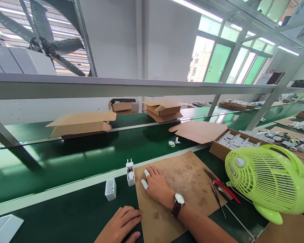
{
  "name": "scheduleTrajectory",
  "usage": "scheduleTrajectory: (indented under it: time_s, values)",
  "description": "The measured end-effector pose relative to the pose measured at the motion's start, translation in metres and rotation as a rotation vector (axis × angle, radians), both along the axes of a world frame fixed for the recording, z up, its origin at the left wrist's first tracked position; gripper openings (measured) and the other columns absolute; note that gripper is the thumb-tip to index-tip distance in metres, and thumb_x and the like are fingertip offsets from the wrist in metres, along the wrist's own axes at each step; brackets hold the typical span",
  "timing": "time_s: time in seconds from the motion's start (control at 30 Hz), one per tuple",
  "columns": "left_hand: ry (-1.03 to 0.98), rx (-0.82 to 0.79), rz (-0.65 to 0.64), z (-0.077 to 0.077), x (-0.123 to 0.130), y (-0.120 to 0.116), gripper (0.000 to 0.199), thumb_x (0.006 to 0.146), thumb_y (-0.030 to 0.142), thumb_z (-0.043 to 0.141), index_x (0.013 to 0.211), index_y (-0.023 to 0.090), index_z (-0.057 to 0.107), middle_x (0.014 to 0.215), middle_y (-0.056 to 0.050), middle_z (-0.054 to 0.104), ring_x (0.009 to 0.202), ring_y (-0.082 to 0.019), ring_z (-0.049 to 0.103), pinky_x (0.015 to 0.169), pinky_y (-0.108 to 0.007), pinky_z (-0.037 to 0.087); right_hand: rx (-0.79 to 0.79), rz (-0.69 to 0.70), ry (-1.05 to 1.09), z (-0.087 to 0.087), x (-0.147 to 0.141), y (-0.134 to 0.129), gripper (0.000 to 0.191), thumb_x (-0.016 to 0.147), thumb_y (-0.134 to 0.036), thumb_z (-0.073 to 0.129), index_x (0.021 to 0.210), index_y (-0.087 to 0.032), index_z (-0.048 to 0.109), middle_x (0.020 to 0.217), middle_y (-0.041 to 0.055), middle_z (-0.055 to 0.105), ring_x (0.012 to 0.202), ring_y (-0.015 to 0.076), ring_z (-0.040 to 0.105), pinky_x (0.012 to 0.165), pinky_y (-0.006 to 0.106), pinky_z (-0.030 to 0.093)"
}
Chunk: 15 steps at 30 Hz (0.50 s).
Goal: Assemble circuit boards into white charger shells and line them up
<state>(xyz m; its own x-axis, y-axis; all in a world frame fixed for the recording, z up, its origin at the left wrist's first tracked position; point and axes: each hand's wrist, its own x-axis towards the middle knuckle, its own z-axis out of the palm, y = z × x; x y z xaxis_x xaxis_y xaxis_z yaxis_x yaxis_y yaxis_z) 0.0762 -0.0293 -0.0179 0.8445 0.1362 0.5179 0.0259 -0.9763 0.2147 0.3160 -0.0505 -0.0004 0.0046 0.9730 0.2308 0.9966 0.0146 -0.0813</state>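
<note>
My left hand [120, 224] lies on the dark green bench top with its fingers stretched out, their tips at the left edge of a brown cardboard sheet [164, 219]. It holds nothing. On that sheet my right hand [158, 185] rests palm down, fingers apart, white finger cots on two of them. Just left of it stands a white plug charger [130, 173] with two prongs up and its inside exposed. A white charger housing [110, 189] is beside that, above my left hand. Neither hand touches them.
Red-handled pliers [221, 185] and tweezers [217, 197] lie at the sheet's right, near a lime-green fan [266, 179]. Behind is a carton [233, 141] of white parts. Small white pieces [173, 143] sit on the green belt [73, 152]. A shelf rail [152, 88] crosses above.
</note>
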Motion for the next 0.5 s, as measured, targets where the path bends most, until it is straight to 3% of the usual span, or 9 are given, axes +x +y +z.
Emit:
scheduleTrajectory:
  time_s: [0.17, 0.3, 0.4, 0.5]
  values:
    - [-0.041, 0.085, 0.097, 0.014, -0.012, -0.008, 0.031, 0.105, 0.027, 0.055, 0.134, 0.025, 0.066, 0.137, -0.01, 0.069, 0.122, -0.027, 0.068, 0.103, -0.037, 0.061, -0.057, 0.028, 0.095, 0.011, 0.006, 0.002, 0.032, 0.103, -0.032, 0.052, 0.117, -0.011, 0.071, 0.141, 0.0219, 0.06, 0.131, 0.0349, 0.055, 0.112, 0.05, 0.043]
    - [-0.206, 0.064, 0.274, 0.033, -0.031, 0.013, 0.044, 0.103, 0.025, 0.059, 0.146, 0.033, 0.056, 0.142, -0.006, 0.065, 0.129, -0.026, 0.063, 0.111, -0.041, 0.055, -0.074, 0.027, 0.132, 0.029, 0.042, 0.018, 0.028, 0.101, -0.032, 0.056, 0.119, -0.016, 0.07, 0.122, 0.0141, 0.07, 0.117, 0.0268, 0.063, 0.104, 0.039, 0.048]
    - [-0.281, -0.161, 0.558, 0.036, -0.047, 0.034, 0.057, 0.098, 0.046, 0.064, 0.152, 0.036, 0.048, 0.146, -0.008, 0.06, 0.126, -0.033, 0.064, 0.107, -0.053, 0.057, -0.021, -0.104, 0.149, 0.042, 0.083, 0.038, 0.04, 0.1, -0.025, 0.052, 0.137, -0.011, 0.061, 0.14, 0.02, 0.06, 0.131, 0.0291, 0.055, 0.111, 0.041, 0.042]
    - [-0.259, -0.525, 0.78, 0.02, -0.056, 0.049, 0.087, 0.089, 0.066, 0.066, 0.161, 0.033, 0.03, 0.156, -0.013, 0.05, 0.123, -0.039, 0.066, 0.097, -0.057, 0.061, 0.003, -0.232, 0.143, 0.05, 0.122, 0.057, 0.049, 0.094, -0.019, 0.055, 0.142, -0.007, 0.056, 0.149, 0.0248, 0.051, 0.141, 0.0337, 0.046, 0.115, 0.046, 0.037]
